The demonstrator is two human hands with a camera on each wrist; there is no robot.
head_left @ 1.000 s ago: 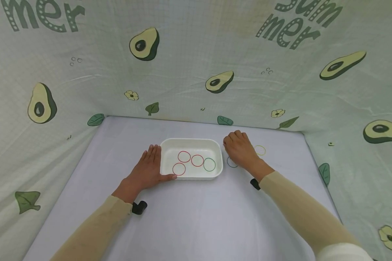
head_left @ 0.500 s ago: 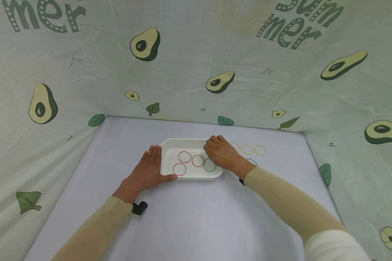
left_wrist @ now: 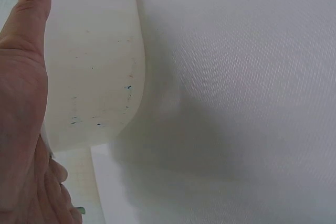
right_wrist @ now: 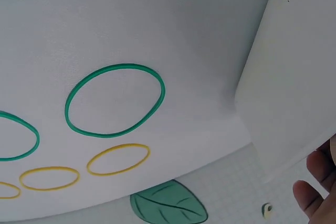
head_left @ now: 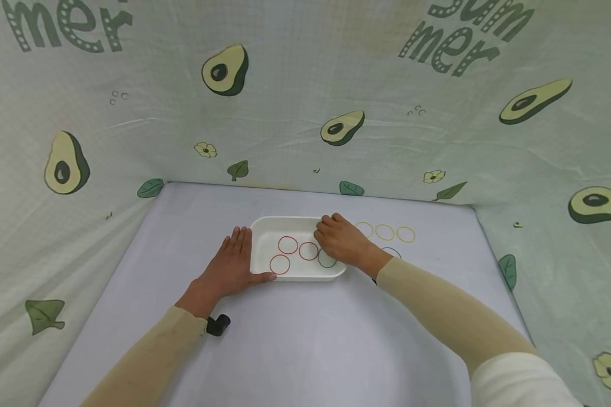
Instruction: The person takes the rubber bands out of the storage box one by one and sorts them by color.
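Observation:
A white tray (head_left: 295,272) sits mid-table with three red rubber bands and a green rubber band (head_left: 327,266) inside. One red band (head_left: 280,264) lies near the front left. My left hand (head_left: 230,263) rests along the tray's left end, fingers straight, thumb at the front rim. In the left wrist view it lies along the tray's wall (left_wrist: 94,61). My right hand (head_left: 340,242) is over the tray's right end with bent fingers, overlapping the green band. Its fingertips are hidden, so I cannot tell whether it holds a band.
Right of the tray, three yellow rubber bands (head_left: 384,232) lie in a row near the back. Two green rubber bands lie closer, one whole (right_wrist: 115,100) in the right wrist view. A patterned cloth wall (head_left: 285,102) rises behind the white table (head_left: 295,345).
My right hand has moved left from beside the tray to over its right end, uncovering the yellow bands. It drifted slightly further left in the last half second. The left hand has stayed put.

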